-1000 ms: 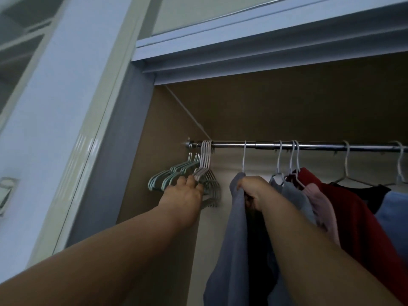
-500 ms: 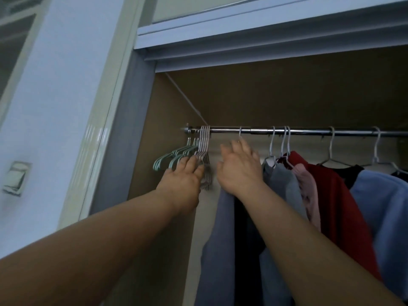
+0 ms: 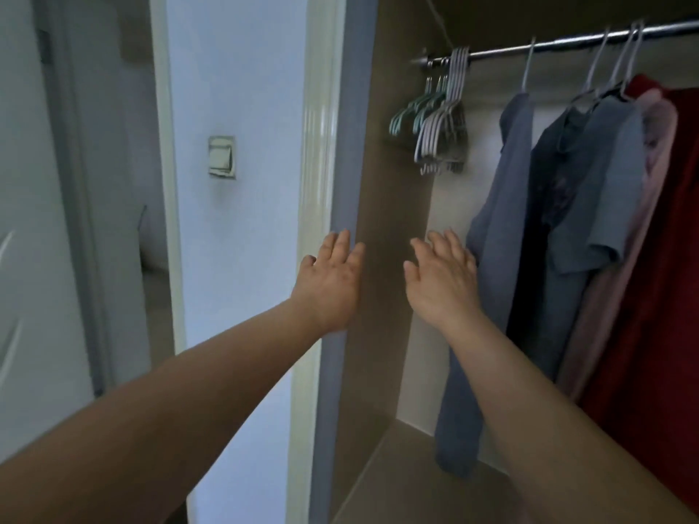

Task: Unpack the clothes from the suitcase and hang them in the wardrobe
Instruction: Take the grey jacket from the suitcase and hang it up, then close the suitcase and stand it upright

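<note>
A metal rail [image 3: 567, 41] runs across the top of the open wardrobe. Several empty hangers [image 3: 440, 119] bunch at its left end. To their right hang a long grey-blue garment [image 3: 495, 259], a dark blue shirt [image 3: 578, 206], a pink piece [image 3: 650, 175] and a red one [image 3: 669, 296]. My left hand [image 3: 329, 281] is held out flat in front of the wardrobe's left side panel, fingers straight, holding nothing. My right hand [image 3: 442, 277] is also flat and empty, just left of the grey-blue garment. The suitcase is out of view.
The wardrobe's left side panel [image 3: 382, 259] and its grey front edge [image 3: 340, 183] stand just ahead of my hands. A light switch [image 3: 222, 156] sits on the pale wall to the left. A doorway [image 3: 113, 221] opens further left. The wardrobe floor [image 3: 401, 485] shows below.
Both hands have left the hangers and the hung garment and dropped well below the rail, now open. The view has tilted down and to the left.
</note>
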Tool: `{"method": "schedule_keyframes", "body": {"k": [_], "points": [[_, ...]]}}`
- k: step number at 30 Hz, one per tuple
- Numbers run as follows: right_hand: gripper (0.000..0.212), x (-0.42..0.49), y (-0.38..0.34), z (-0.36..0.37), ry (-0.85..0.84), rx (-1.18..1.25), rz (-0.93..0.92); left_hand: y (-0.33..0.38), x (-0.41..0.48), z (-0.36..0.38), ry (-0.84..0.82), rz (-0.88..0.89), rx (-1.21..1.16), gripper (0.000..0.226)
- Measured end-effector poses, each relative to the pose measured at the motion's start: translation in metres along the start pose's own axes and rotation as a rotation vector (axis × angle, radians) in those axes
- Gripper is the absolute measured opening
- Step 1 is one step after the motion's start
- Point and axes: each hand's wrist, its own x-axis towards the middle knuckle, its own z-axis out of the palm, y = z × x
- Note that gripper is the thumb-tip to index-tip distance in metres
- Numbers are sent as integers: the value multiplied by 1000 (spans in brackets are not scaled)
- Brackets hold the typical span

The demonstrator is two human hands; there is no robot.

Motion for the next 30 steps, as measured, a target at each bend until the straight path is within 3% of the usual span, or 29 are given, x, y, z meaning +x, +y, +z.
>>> {"method": "schedule_keyframes", "body": {"k": [7, 15, 21, 30], "points": [[47, -57, -30, 6, -103, 19, -39, -12, -77, -2, -73, -77, -68, 62], [46, -123, -43, 27, -278, 110, -202, 0, -152, 22, -168, -236, -81, 61], [42, -194, -64, 56, -399, 219, -397, -12, -234, 39, -272, -430, -43, 60], [42, -330, -176, 91, -675, 374, -803, -78, -426, 8, -411, -830, 46, 58]]}}
